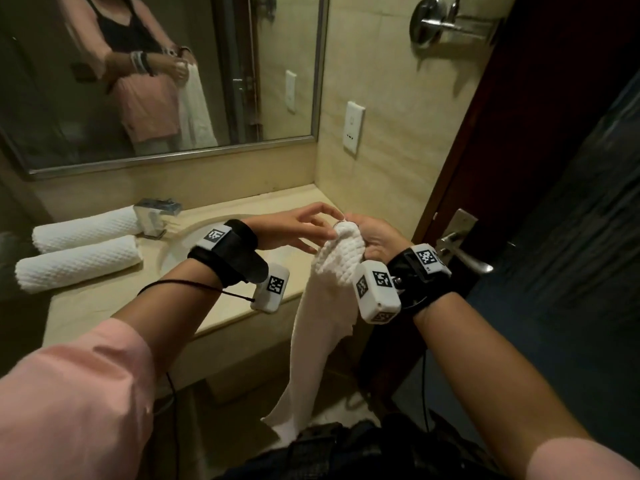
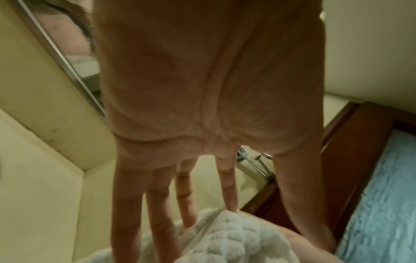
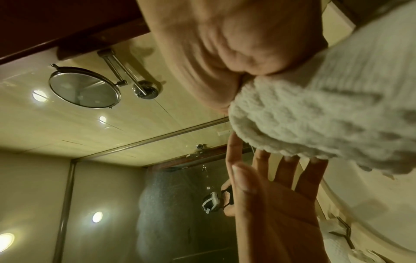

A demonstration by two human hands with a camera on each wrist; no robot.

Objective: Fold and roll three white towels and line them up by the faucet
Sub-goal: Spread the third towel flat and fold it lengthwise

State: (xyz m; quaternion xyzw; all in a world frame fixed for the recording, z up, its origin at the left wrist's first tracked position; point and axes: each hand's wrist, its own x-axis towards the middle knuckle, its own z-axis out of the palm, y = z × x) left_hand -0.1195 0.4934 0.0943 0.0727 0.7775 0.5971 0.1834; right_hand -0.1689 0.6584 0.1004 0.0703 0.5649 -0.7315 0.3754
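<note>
Right hand has its grip curled round the bunched top of the third white towel, tail hanging below the surface edge. Left hand, fingers spread straight, touches that bunch. Two rolled towels lie side by side left of the faucet, beside the sink.

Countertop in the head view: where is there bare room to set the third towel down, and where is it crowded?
Bare countertop lies in front of the nearer rolled towel, out to the front edge. Left of the faucet it is crowded: the farther rolled towel lies against it. The right hand grips the third towel; the left hand touches it.
</note>
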